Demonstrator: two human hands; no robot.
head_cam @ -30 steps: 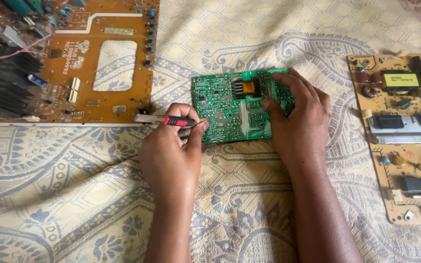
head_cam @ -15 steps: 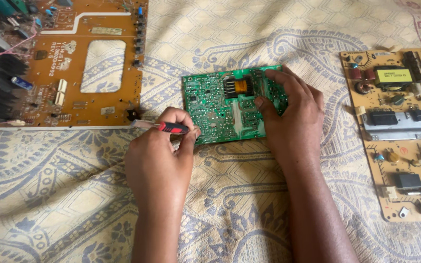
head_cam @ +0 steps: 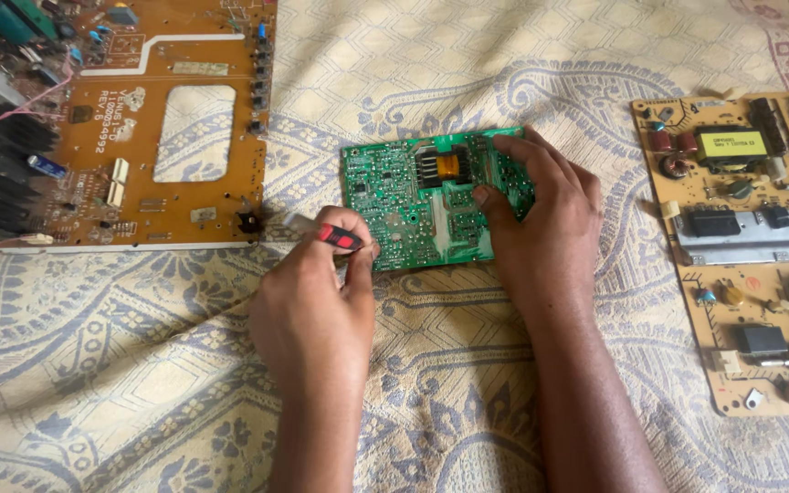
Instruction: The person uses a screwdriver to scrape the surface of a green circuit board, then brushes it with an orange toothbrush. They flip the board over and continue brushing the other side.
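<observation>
Green circuit board (head_cam: 413,205) — lies flat on the patterned cloth (head_cam: 139,365), centre of view, between two larger boards. Right hand (head_cam: 541,228) rests on its right end, fingers curled over the far edge, thumb pressed on the face; that end is hidden beneath it. Left hand (head_cam: 317,301) closes around a red-and-black tool (head_cam: 335,237) at the board's lower left corner — tip concealed by the fingers. Orange board (head_cam: 139,119) at left, cut off by the frame. Tan board (head_cam: 741,246) at right, likewise cut off.
</observation>
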